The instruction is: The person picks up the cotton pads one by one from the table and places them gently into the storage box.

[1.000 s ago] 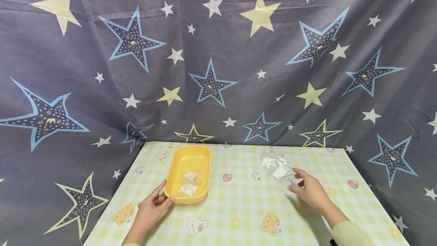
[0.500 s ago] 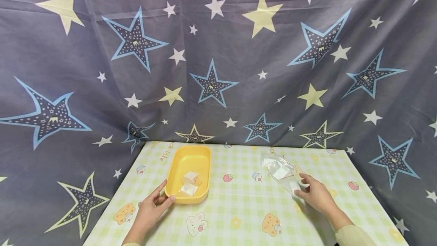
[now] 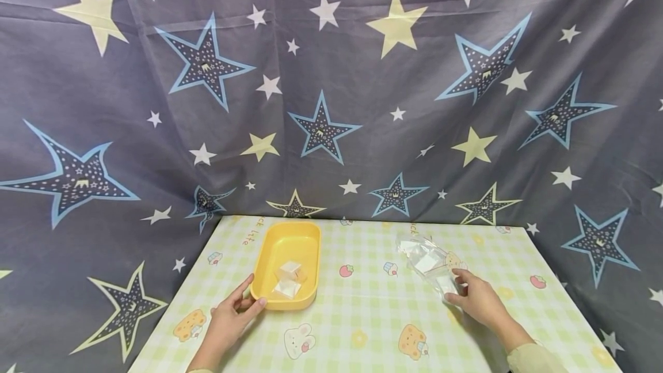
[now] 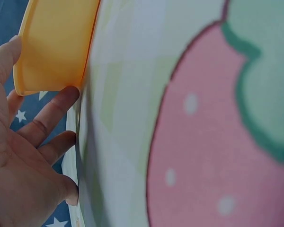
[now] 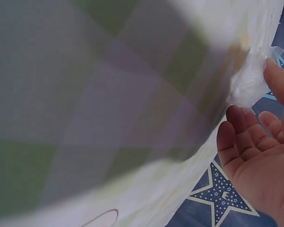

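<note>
The yellow tray [image 3: 266, 258] stands on the left of the table, with small clear packets [image 3: 288, 280] with white contents inside it. My left hand [image 3: 228, 319] holds its near left corner, thumb at the near side and fingers along the left wall. In the left wrist view the tray [image 4: 57, 47] shows between thumb and fingertips. On the right lie several clear plastic packets [image 3: 427, 261], overlapping, with white pieces in them. My right hand [image 3: 483, 302] pinches the nearest clear packet [image 3: 443, 286] by its edge. The right wrist view shows the crumpled plastic [image 5: 250, 82] at the thumb and fingertips.
A pale green checked cloth [image 3: 357, 309] with printed animals, cakes and strawberries covers the table. Behind and beside it hangs a dark grey curtain [image 3: 342, 73] printed with stars.
My right hand has drawn slightly right and toward me, off the pile, and a packet at its near end now shows. The left hand and tray stay put.
</note>
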Available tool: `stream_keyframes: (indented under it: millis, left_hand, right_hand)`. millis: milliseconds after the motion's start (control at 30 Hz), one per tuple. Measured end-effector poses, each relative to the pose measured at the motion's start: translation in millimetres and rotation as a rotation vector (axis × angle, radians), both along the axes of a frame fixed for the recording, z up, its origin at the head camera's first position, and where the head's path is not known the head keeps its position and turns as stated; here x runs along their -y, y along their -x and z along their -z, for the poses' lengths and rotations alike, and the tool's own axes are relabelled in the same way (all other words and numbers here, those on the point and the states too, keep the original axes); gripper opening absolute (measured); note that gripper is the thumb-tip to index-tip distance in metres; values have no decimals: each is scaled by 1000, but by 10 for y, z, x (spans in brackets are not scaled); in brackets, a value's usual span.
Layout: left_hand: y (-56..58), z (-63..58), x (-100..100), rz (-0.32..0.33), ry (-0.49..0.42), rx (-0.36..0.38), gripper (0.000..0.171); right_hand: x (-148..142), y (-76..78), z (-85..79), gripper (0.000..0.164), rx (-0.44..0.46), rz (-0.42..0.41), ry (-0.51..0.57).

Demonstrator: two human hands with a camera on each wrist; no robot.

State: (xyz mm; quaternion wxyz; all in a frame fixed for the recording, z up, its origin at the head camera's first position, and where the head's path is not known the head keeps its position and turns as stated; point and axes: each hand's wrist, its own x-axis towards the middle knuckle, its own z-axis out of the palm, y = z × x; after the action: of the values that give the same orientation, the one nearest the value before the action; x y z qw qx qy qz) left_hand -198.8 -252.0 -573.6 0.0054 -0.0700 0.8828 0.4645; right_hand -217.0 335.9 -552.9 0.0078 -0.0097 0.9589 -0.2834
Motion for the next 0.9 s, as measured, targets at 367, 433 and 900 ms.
stream_keyframes:
  millis: [367, 433, 900]
  left_hand:
    - [-3, -10, -5, -5, -2, -2, 83]
    - [-8, -6, -8, -5, -9, -9, 82]
    - [-8, -1, -19, -20, -5, -17, 81]
  right_hand:
    - [15, 13, 46, 82, 25, 16, 8]
    - [22, 16, 58, 82, 30, 20, 0]
    - [59, 20, 76, 83, 50, 36, -5]
